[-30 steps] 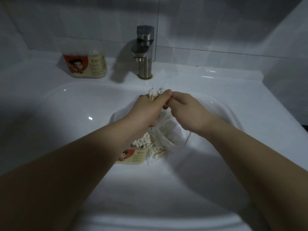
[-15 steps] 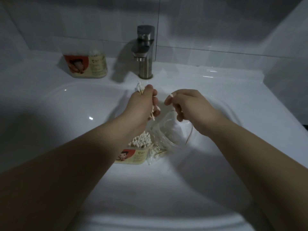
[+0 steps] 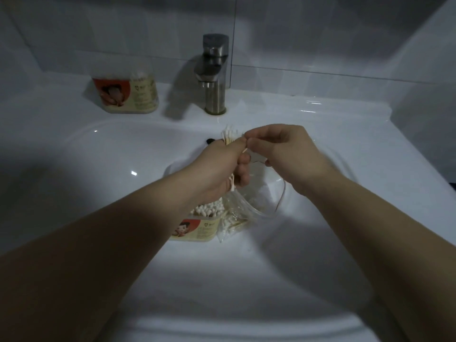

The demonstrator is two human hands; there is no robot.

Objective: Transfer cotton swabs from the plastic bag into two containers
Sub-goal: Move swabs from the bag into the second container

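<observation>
**Squaring up a fistful of swabs ahead of loading**

The cotton swabs (image 3: 230,137) in play form a bundle held upright just in front of the faucet (image 3: 214,75). White tips fan out above the fist and a few more show beneath it. The left hand (image 3: 219,171) is wrapped round the bundle's middle, fingers curled tight on the sticks. The right hand (image 3: 281,149) meets it from the right of the faucet line. Its thumb and forefinger are pinched at the bundle's upper edge, apparently on a single stray swab, though blur there keeps me from being sure.

Under both hands, further out from the faucet, the clear plastic bag (image 3: 256,203) lies crumpled in the sink (image 3: 98,134), with loose swabs in its nearest corner. The near container (image 3: 197,230) touches the bag's left side; it is open-topped and packed with upright swabs. The second container (image 3: 128,95) stands on the ledge left of the faucet, well apart from the hands. Swab tips show at its top, but I cannot tell how full it is.

The step in hand looks like evening up a handful before it goes in. Next, the stray swab needs pulling level or dropping. Then the bundle must be lowered tips-up into a container with room. The near one looks full, so probably a reach to the ledge, with the grip kept firm so the sticks don't splay.
</observation>
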